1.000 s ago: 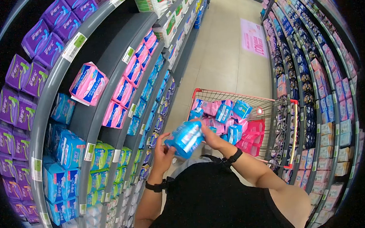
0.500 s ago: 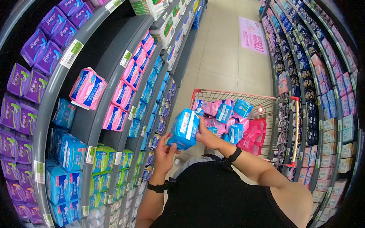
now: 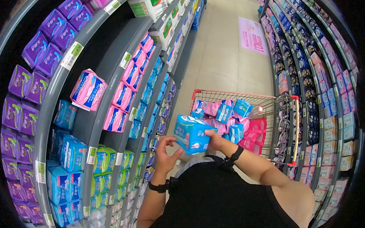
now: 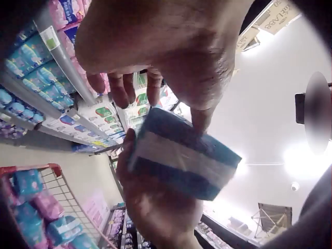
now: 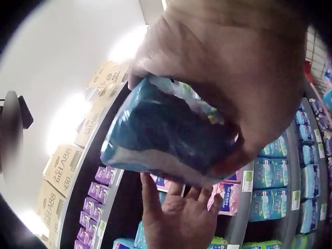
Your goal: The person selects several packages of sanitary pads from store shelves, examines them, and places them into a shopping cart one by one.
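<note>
A blue plastic-wrapped pack of sanitary pads (image 3: 190,135) is held in front of the chest in the head view. My right hand (image 3: 217,141) grips it at its right side, with the thumb over the near face. Beside the pack's left side, my left hand (image 3: 167,155) has its fingers spread and loosely bent. In the left wrist view, the left thumb (image 4: 202,122) is right at the pack's edge. The right wrist view shows the left hand's fingertips (image 5: 147,181) close under the pack.
A shopping cart (image 3: 247,95) with several blue and pink packs and a pink bag (image 3: 255,137) stands just ahead. Along the left runs a shelf (image 3: 103,72) with a pink pack (image 3: 88,89) at its edge. Another stocked shelf (image 3: 297,76) lines the right.
The blue pack has turned over in my hands, showing another face. My left hand has loosened from its hold, while the right keeps gripping. The cart has barely shifted in view.
</note>
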`<state>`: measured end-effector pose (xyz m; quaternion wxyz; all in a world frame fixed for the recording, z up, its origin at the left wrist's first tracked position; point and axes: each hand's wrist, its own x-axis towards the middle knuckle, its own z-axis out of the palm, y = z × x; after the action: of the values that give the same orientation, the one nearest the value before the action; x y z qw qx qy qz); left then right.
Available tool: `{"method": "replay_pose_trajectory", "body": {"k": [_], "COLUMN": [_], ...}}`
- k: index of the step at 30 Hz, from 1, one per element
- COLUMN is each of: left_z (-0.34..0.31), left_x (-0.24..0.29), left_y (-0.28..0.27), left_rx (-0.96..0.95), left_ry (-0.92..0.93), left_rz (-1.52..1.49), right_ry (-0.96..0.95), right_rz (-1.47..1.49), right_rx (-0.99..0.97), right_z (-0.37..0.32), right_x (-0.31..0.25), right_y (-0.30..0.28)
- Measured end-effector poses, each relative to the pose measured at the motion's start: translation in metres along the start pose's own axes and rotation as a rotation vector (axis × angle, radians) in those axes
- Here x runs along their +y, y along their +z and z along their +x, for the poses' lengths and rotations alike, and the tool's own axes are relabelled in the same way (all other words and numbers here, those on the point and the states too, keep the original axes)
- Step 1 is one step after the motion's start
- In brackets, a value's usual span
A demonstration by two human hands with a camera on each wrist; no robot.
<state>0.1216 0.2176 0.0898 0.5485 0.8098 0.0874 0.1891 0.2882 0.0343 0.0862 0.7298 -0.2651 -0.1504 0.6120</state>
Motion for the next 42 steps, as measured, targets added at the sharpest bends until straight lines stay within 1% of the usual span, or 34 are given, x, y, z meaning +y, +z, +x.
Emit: {"method": "replay_pose_trajectory", "body": {"k": [1,4,7,8,9,10,11,12,13,14,15,16,17,20,21,23,24,26,29,32,35,38,40,42], "left_z": [-0.001,0.004,-0.002,-0.006,-0.011,-0.017,-0.021,-0.019,-0.015,-0.010,-0.005,-0.002,-0.002,-0.009,-0.011,-0.006,-0.003,0.001,0.003,0.001,0.000,-0.001,-0.002,-0.001], "left_x": [0.000,0.008,0.038,0.033,0.024,0.015,0.009,0.010,0.011,0.015,0.026,0.023,0.019,0.019,0.021,0.029,0.035,0.049,0.055,0.054,0.058,0.058,0.056,0.063], "left_y": [0.000,0.004,0.012,0.016,0.021,0.024,0.027,0.023,0.019,0.015,0.017,0.016,0.016,0.018,0.019,0.017,0.015,0.010,0.006,0.003,0.001,0.005,0.008,0.005], "left_rx": [0.043,-0.003,-0.070,-0.049,-0.027,-0.005,0.063,0.084,0.105,0.130,0.194,0.201,0.207,0.177,0.159,0.118,0.097,0.085,0.092,0.082,0.054,0.030,0.029,0.016], "left_ry": [-0.064,-0.043,-0.022,-0.026,-0.030,-0.035,-0.044,-0.063,-0.084,-0.103,-0.076,-0.053,-0.031,-0.015,-0.015,0.088,0.140,0.167,0.234,0.242,0.231,0.215,0.222,0.131], "left_rz": [0.010,-0.232,-0.427,-0.409,-0.389,-0.369,-0.368,-0.288,-0.211,-0.132,-0.101,-0.025,0.051,0.196,0.230,0.269,0.289,0.274,0.242,0.214,0.244,0.266,0.288,0.133], "right_ry": [0.006,0.126,0.206,0.232,0.244,0.247,0.249,0.251,-0.053,-0.095,-0.135,-0.174,-0.170,-0.135,-0.124,-0.102,-0.064,0.013,0.014,0.009,-0.049,-0.139,-0.108,-0.094], "right_rz": [0.064,0.201,0.321,0.362,0.388,0.260,0.132,0.002,-0.303,-0.302,-0.301,-0.299,-0.297,-0.639,-0.675,-0.748,-0.717,-0.655,-0.443,-0.669,-0.591,-0.813,-0.766,-0.707], "right_rx": [0.047,0.166,0.137,0.127,-0.083,0.025,0.132,0.239,0.383,0.354,0.323,0.290,0.287,0.292,0.291,0.286,0.283,0.276,0.324,0.233,0.187,0.067,0.090,0.110], "right_z": [-0.006,-0.010,-0.003,-0.003,0.002,0.002,0.002,0.003,0.012,0.012,0.014,0.015,0.012,0.011,0.010,0.009,0.010,0.011,0.018,0.019,0.017,0.016,0.013,0.012], "right_x": [0.003,0.007,0.014,0.016,0.028,0.024,0.017,0.014,0.026,0.026,0.024,0.020,0.017,0.010,0.012,0.019,0.018,0.014,0.028,0.022,0.018,0.015,0.014,0.014], "right_y": [-0.004,-0.004,0.002,0.003,-0.022,-0.014,-0.005,0.003,-0.007,-0.010,-0.010,-0.010,-0.007,0.002,0.002,0.002,0.005,0.011,-0.008,-0.007,0.001,0.005,0.010,0.009]}}
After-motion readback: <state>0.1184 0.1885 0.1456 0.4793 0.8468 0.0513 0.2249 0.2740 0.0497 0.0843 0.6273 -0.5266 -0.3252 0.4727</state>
